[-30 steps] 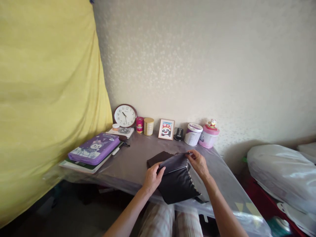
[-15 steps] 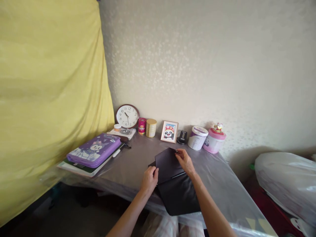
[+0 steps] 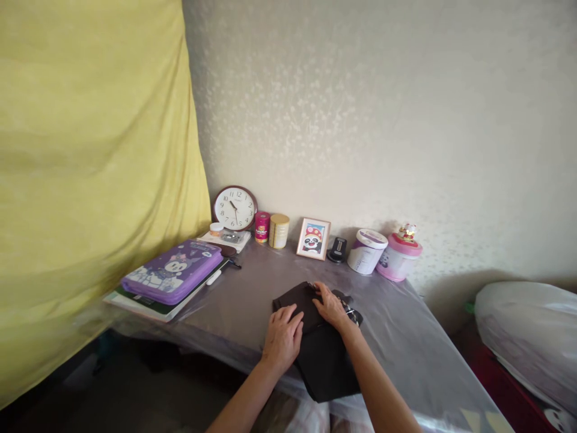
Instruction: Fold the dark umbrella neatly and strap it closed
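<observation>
On the near part of the table lies a black, soft, folded piece (image 3: 327, 361), perhaps a bag; its kind is not plain. Its lower end reaches the table's front edge. My left hand (image 3: 283, 338) rests on its left side, palm down, fingers stretched out. On its upper right, my right hand (image 3: 331, 305) presses down with fingers apart. Beside the right wrist a small dark item with shiny parts (image 3: 351, 314) shows partly from behind the hand. Neither hand is closed around anything.
A purple zip case (image 3: 175, 273) lies on books at the left. Along the wall stand a clock (image 3: 235, 208), a pink can (image 3: 262, 227), a yellow can (image 3: 279, 231), a panda picture frame (image 3: 313, 239), a black device (image 3: 337, 249) and two tubs (image 3: 367, 252). A yellow curtain (image 3: 90, 180) hangs left.
The raised black flap has come down and lies flat on the piece. Both hands have let go of its edges and now lie on top. The shiny item at the right has come into view.
</observation>
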Available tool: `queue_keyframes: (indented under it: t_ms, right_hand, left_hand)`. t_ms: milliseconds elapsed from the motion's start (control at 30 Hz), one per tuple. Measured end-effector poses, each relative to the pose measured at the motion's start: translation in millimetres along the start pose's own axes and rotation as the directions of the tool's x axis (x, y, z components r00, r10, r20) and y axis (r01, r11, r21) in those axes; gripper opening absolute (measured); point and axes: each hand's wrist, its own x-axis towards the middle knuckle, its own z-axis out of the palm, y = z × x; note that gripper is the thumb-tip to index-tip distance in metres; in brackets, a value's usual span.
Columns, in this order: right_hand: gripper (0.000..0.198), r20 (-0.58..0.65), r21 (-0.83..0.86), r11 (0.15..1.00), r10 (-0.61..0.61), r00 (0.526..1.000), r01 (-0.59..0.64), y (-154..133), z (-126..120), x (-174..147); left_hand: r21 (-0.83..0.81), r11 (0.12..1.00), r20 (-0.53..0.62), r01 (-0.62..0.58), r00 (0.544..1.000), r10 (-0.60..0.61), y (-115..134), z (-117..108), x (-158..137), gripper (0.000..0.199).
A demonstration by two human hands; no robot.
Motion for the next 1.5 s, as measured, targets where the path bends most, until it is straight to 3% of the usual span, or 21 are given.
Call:
queue_keyframes:
  t_ms: [233,367,500,633,833,933,1033,1233,1300,1400,1500]
  right_hand:
    - [0.018,-0.010,-0.105,0.993,0.049,0.999,-0.050,2.7,-8.3,4.2]
    - [0.022,-0.101,-0.089,0.992,0.082,0.991,-0.091,6.6,-34.2,-4.2]
    - [0.025,-0.112,0.075,0.997,-0.014,0.994,0.023,-6.1,-69.3,-38.3]
    - [0.027,0.053,0.180,0.978,-0.113,0.992,0.101,-30.0,-91.2,-88.7]
    - [0.039,0.188,0.028,0.969,-0.248,0.950,0.247,-35.7,-84.3,-150.3]
    - [0.041,0.130,-0.086,0.958,-0.262,0.956,0.275,-29.9,-75.2,-165.3]
    - [0.026,0.042,-0.169,0.937,-0.303,0.952,0.305,-29.0,-71.9,-169.5]
    - [0.014,-0.046,-0.198,0.915,-0.366,0.929,0.351,-39.1,-81.9,-163.6]
    - [0.014,-0.082,-0.190,0.920,-0.363,0.928,0.343,-41.5,-86.0,-160.4]
    - [0.014,-0.125,-0.183,0.928,-0.349,0.929,0.324,-43.6,-91.0,-153.5]
    - [0.016,-0.137,-0.189,0.925,-0.357,0.924,0.329,-47.1,-95.4,-143.6]
  left_hand:
    - [0.020,0.999,0.163,0.035,0.986,-0.037,3.1,-1.6,-0.5,0.030]
    - [0.013,0.999,0.189,0.039,0.981,-0.041,0.0,-0.1,-0.4,0.031]
    - [0.029,0.999,0.199,0.044,0.979,-0.049,-2.1,1.6,0.2,0.033]
    - [0.028,0.999,0.191,0.035,0.981,-0.040,-2.3,1.3,0.8,0.034]
    - [0.030,0.999,0.178,0.033,0.983,-0.038,-2.6,2.0,0.4,0.032]
    - [0.026,0.999,0.179,0.028,0.983,-0.032,-2.5,2.1,-0.3,0.032]
    - [0.023,0.999,0.175,0.032,0.984,-0.035,-2.0,1.6,-0.4,0.032]
    - [-0.006,0.999,0.171,0.037,0.985,-0.035,-3.9,-0.3,2.0,0.030]
    - [-0.073,0.996,0.140,0.043,0.990,-0.032,-2.6,-5.4,1.6,0.029]
    - [-0.323,0.946,0.077,0.042,0.997,-0.018,7.0,-23.9,-1.4,0.029]
    - [-0.513,0.857,0.142,0.047,0.989,0.030,23.5,-48.4,-5.1,0.031]
